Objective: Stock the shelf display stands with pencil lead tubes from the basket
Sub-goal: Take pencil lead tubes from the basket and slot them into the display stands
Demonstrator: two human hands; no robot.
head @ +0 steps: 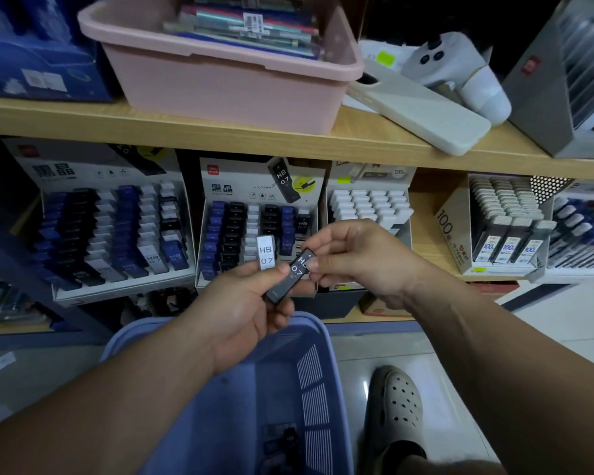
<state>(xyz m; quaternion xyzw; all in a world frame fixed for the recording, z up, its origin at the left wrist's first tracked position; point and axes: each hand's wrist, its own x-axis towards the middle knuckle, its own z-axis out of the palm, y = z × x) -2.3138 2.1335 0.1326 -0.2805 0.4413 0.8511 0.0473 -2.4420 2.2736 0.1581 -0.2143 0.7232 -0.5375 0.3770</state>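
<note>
Wooden shelf (220,138) carries the middle display stand (258,234), partly filled. Just before it, the left hand (240,313) grips a white tube (266,252) and a black tube (290,275); the right hand (354,258) pinches the black one's top. Better to match the black column and slide it in upright. More tubes lie below in the blue basket (254,389).

Wooden upper shelf board (192,126) crosses in front of me, pale tan. Pink tub (227,80) sits on it toward left, white phone case (422,114) and grey box (542,94) toward right edge. Lower shelf board (429,248) same wood, right half bare in spots. Glossy pale tile floor (563,320) below right, catching light. My beige perforated clog (396,406) on tile.
</note>
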